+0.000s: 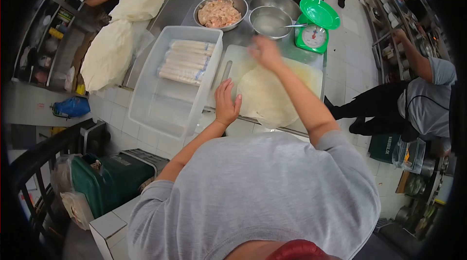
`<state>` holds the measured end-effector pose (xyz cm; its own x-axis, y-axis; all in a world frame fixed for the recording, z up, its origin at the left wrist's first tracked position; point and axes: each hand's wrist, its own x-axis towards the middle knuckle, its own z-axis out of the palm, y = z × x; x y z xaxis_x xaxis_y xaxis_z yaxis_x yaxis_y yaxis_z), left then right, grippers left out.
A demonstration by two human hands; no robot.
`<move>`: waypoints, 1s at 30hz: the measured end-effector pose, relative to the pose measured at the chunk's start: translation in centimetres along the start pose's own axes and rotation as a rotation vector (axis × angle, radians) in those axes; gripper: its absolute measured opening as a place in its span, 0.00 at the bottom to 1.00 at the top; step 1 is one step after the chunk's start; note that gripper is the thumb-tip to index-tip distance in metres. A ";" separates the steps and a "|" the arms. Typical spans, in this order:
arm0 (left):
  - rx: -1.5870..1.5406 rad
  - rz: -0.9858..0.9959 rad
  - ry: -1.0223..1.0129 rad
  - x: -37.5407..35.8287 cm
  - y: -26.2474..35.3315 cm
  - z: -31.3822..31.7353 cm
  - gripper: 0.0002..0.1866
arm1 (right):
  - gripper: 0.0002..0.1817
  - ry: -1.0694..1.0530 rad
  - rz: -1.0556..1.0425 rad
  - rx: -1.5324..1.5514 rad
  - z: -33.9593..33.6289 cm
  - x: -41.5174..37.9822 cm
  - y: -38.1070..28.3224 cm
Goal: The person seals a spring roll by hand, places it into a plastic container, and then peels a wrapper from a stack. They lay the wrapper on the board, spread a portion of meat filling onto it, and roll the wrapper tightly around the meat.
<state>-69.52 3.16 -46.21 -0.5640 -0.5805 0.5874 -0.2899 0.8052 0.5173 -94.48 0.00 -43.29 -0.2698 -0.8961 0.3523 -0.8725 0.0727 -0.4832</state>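
A pale, thin round sheet of wrapper (267,97) lies on the white cutting board (233,58), reaching over its near edge. My left hand (227,103) rests at the board's left side with fingers stretched out and nothing in them. Over the upper part of the board is my right hand (267,53), smeared by motion, so its fingers do not show clearly. Just beyond it stands a metal bowl of cloudy liquid (268,21) with a utensil handle (295,26) across its rim. Behind and to the left, another bowl holds pinkish chopped filling (219,13).
Left of the board, a translucent plastic tub (160,109) contains several bagged pale rolls (187,60). A green scale (312,38) stands at the right. Stacks of pale sheets (109,55) lie far left. Other people (428,97) are to the right and at the back.
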 end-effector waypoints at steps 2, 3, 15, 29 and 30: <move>0.012 -0.003 -0.017 0.1 0.2 -0.2 0.23 | 0.31 0.111 -0.030 -0.323 -0.5 3.0 4.0; 0.012 -0.007 -0.020 0.2 0.2 -0.1 0.23 | 0.31 -0.026 -0.005 -0.454 -1.2 3.6 4.9; 0.006 0.001 0.009 0.0 -0.4 0.1 0.22 | 0.24 -0.252 -0.579 0.000 0.8 -11.5 -4.4; 0.020 -0.034 0.011 -0.1 -0.3 0.5 0.21 | 0.44 -0.043 0.463 -0.364 -0.8 -14.2 0.3; 0.026 -0.026 0.001 0.2 -0.4 0.2 0.22 | 0.46 -0.073 0.528 -0.375 -2.1 -16.8 0.2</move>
<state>-69.71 2.80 -46.43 -0.5549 -0.6013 0.5749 -0.3245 0.7928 0.5159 -91.02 16.05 -47.63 -0.6841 -0.7247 0.0826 -0.7168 0.6471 -0.2596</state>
